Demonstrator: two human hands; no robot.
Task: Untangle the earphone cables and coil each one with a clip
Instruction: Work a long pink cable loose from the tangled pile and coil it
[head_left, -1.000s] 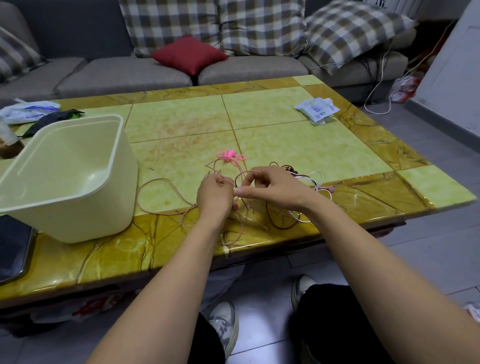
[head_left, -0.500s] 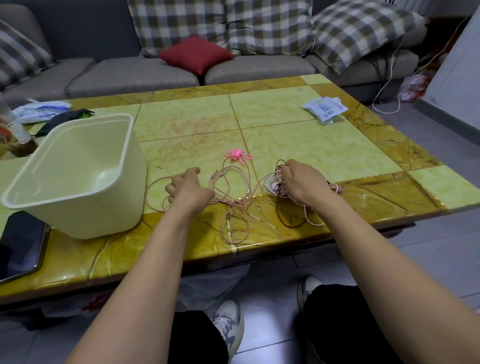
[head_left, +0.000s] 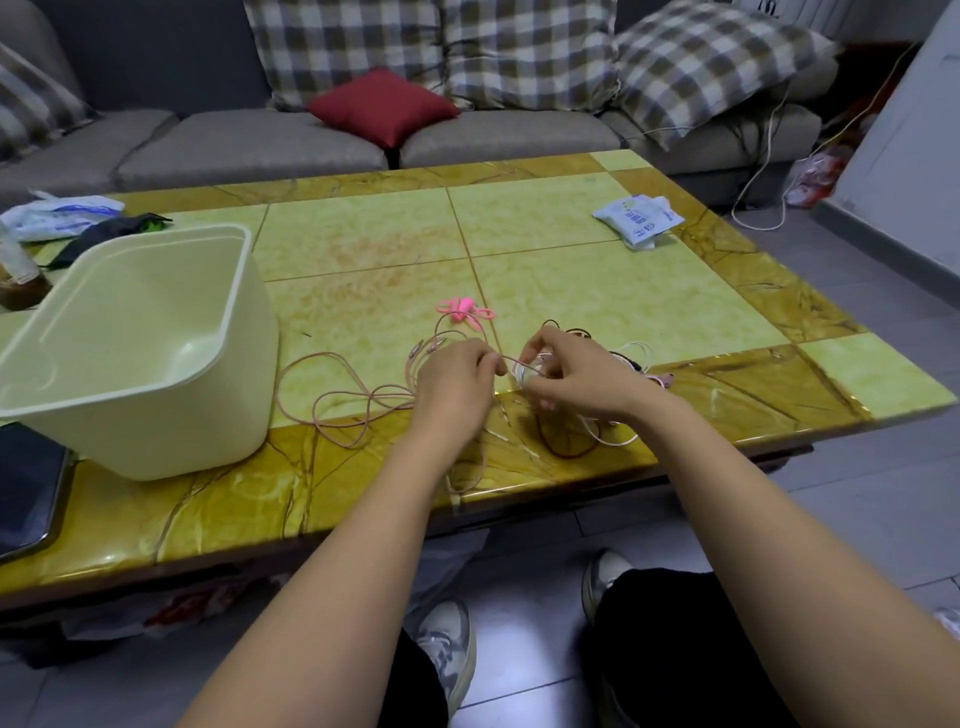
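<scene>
left hand (head_left: 451, 387) grip: pinches pink cable (head_left: 511, 362) | right hand (head_left: 576, 382) grip: pinches same cable

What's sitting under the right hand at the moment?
From beneath the right hand, a brown cable and a white cable loop out onto the table. How they cross under the palm is covered.

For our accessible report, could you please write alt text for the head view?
Left hand and right hand pinch a pink cable between them over tangled earphone cables on a table; a pink clip lies beyond, a cream bin at left.
</scene>
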